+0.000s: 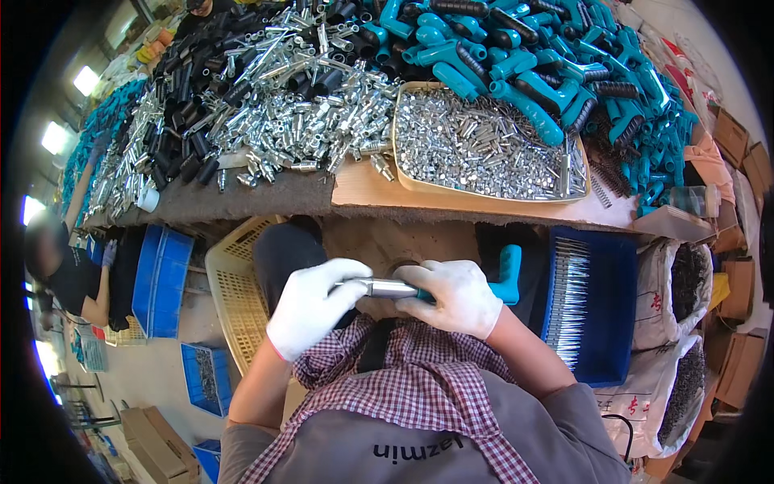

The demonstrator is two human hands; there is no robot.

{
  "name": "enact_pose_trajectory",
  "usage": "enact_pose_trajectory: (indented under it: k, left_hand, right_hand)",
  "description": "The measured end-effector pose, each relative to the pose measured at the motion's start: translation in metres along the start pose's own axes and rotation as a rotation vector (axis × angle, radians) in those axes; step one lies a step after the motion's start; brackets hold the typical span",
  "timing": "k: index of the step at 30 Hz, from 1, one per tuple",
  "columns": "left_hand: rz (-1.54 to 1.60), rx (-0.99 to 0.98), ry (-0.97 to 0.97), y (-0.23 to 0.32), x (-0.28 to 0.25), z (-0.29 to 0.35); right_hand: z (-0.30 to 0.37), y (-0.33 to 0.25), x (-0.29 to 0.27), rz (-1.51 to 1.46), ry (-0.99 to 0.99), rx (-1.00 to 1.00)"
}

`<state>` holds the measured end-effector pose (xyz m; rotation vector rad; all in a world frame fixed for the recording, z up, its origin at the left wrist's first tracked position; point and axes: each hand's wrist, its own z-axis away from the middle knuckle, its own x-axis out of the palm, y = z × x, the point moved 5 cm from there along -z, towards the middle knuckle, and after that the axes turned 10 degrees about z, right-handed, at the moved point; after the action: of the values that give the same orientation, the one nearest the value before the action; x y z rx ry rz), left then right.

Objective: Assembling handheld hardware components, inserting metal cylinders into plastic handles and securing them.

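Note:
Above my lap I hold a teal tool body point(508, 274) with an L-shaped grip and a shiny metal barrel point(389, 288), lying roughly level. My left hand point(313, 308), in a white glove, closes its fingertips round the barrel's left end. My right hand point(458, 297), gloved too, wraps round the teal part where it meets the metal; the grip sticks out beyond it to the right. On the bench ahead is a shallow tray point(586, 192) of small metal pieces. A heap of teal pistol-shaped housings point(528, 113) rises behind it.
Metal fittings point(310, 121) and black sleeves point(189, 105) are piled on the bench's left. A blue bin point(609, 315) with rows of metal rods stands right of me, beside white sacks point(653, 298). A yellow basket point(230, 294) is at my left. Another person point(76, 274) works farther left.

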<state>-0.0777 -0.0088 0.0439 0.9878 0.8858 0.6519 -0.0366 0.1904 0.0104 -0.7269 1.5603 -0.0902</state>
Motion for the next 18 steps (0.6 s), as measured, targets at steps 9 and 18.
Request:
enact_pose_trajectory:
  k: [9, 18]
  left_hand:
    - [0.007, 0.530, 0.040, -0.007, -0.002, -0.006]
    - [-0.482, 0.501, -0.103, -0.019, -0.005, 0.012]
  right_hand:
    - [0.005, 0.023, -0.010, -0.705, 0.231, 0.119]
    - [0.009, 0.111, 0.122, -2.072, 0.659, 0.961]
